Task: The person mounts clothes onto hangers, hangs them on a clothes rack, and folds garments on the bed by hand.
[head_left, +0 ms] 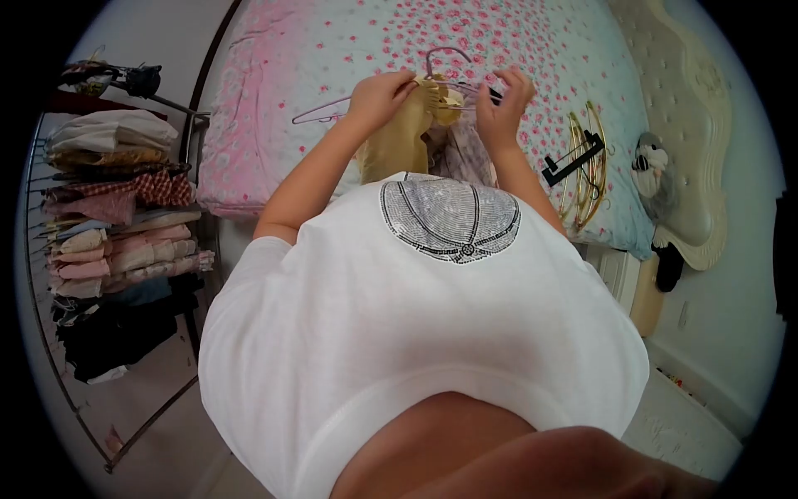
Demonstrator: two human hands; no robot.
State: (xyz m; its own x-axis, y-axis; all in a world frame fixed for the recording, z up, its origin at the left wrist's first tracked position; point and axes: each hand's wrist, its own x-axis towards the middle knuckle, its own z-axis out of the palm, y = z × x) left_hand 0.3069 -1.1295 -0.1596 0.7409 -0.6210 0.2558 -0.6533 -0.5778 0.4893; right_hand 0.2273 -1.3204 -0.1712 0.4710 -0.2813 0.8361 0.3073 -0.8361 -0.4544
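My left hand (pixel 384 97) is closed on a pale yellow garment (pixel 389 137), its fingers pinching the gathered edge near the middle of a purple hanger (pixel 320 111). The hanger's hook (pixel 449 51) points away from me, and its left arm sticks out past my left hand. To the right, my right hand (pixel 504 108) is raised beside the hanger's other arm, fingers bent and thumb apart. A small black piece shows between thumb and fingers; whether it is touched I cannot tell. Below the hanger hangs a light patterned cloth (pixel 465 154), partly hidden by my shirt.
Under my hands is a bed with a pink floral cover (pixel 274 75). Gold hangers (pixel 592 187) and a black clip hanger (pixel 573 160) lie at its right, near a plush toy (pixel 651 158) and the padded headboard (pixel 682 108). A rack of clothes (pixel 125 249) stands left.
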